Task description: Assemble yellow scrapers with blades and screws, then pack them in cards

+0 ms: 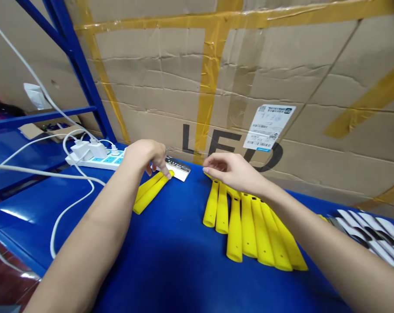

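My left hand (153, 156) reaches down with bent fingers to the upper end of a yellow plastic handle (151, 193), its fingertip against that end. A second yellow handle (148, 184) lies alongside, partly behind my forearm. My right hand (228, 171) is curled, thumb and fingertips close together at a yellow end just below them. Under it, several yellow hollow handles (248, 230) lie side by side in a fan; one (234, 230) sticks out at an angle. My hand and forearm hide some of their upper ends.
Behind my left hand lies a white-and-black flat package (179, 167). A white power strip (102, 160) with plugs and loose white cables (58, 217) is at left. A taped cardboard box (164, 87) walls off the back. White-and-black flat pieces (373, 232) lie at right on the blue surface (171, 252).
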Available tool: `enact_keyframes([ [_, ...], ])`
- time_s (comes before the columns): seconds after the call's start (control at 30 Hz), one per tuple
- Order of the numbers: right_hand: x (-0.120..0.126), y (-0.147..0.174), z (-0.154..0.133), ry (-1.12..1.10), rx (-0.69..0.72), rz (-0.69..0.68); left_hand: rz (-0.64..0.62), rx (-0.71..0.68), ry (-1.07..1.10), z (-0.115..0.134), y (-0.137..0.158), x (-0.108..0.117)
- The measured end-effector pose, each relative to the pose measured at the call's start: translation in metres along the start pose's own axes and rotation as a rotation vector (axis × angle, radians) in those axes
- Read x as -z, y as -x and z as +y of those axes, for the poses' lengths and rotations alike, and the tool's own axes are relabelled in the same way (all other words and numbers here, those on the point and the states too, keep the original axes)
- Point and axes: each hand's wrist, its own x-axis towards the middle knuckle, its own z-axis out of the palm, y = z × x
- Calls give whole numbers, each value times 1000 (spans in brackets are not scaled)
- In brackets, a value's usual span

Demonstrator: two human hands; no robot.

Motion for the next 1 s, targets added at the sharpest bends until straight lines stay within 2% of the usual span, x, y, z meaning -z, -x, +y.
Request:
enact_keyframes([
  [0.1,21,33,6,31,-81,1,80,-183,-53,32,9,-7],
  [0.17,28,51,11,96,-168,-19,58,-369,-29,57,8,-22],
  [0.2,30,59,13,123,-210,-24,48,-409,-18,69,6,-32],
  [0.3,35,77,18,149,-307,-12,118,-456,-11,100,-3,-64],
  [0.4,41,89,23,136,-352,14,225,-435,-51,117,-7,-84],
  [0.5,50,97,29,119,-360,3,228,-376,-89,125,-3,-87],
  [0.67,63,104,37,107,-354,6,153,-249,-81,124,6,-76],
  [0.8,69,108,36,95,-349,11,22,-172,0,112,7,-66],
  [1.0,71,110,32,104,-319,-54,-217,-169,96,101,10,-63],
])
